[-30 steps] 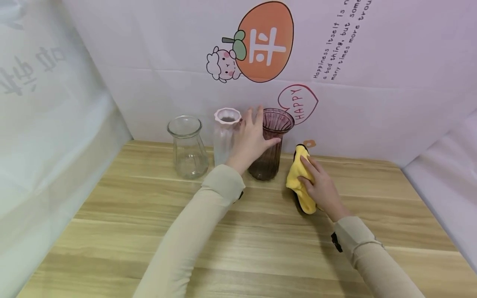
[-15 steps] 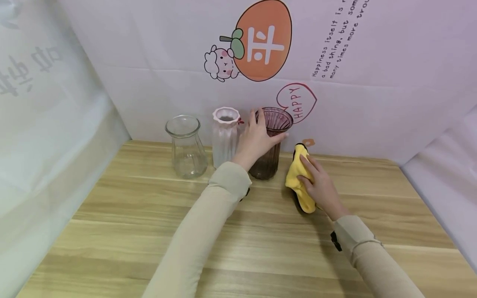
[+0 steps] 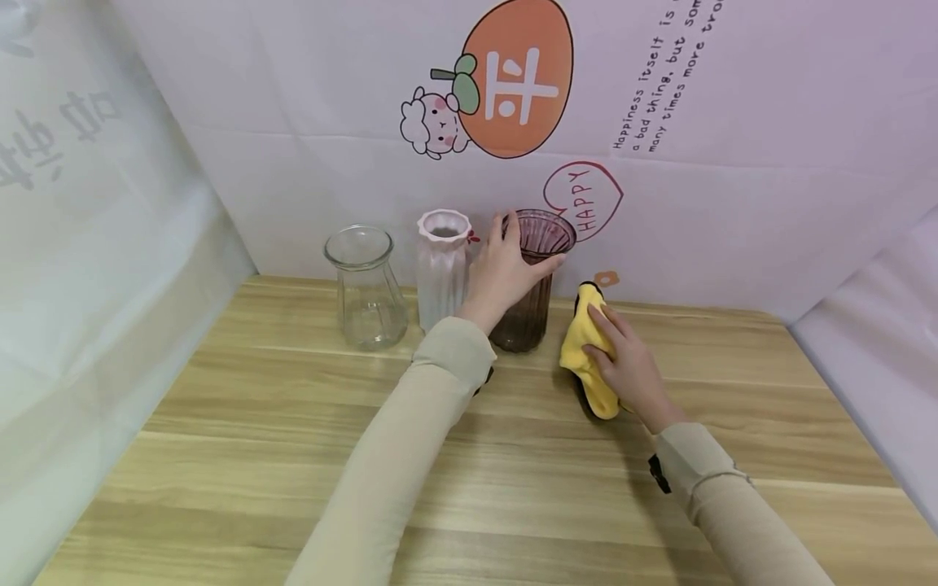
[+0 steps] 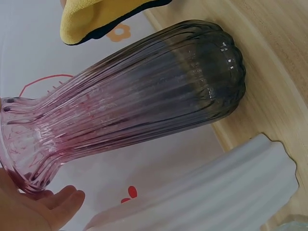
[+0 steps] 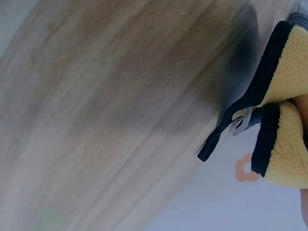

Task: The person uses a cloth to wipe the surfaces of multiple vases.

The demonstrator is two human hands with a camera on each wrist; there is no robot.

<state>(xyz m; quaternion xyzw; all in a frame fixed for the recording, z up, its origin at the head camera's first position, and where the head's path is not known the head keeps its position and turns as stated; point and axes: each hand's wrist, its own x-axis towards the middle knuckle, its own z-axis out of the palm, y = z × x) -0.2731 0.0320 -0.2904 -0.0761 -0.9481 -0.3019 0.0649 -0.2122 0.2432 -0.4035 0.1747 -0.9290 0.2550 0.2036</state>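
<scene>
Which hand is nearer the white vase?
Left. The left hand is just beside the white vase, holding the purple vase; the right hand is farther right, gripping the yellow cloth.

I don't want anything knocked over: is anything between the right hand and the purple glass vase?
Only the black-edged yellow cloth the right hand holds. Past it, nothing visible blocks the gap to the purple glass vase, which the left hand grips.

the right hand [image 5: 303, 113], barely showing at the edge, holds a folded, fuzzy yellow cloth [image 5: 288, 154] with dark trim beside the wood-grain tabletop [image 5: 96, 120]; an orange flower print [image 5: 240, 171] shows nearby.
</scene>
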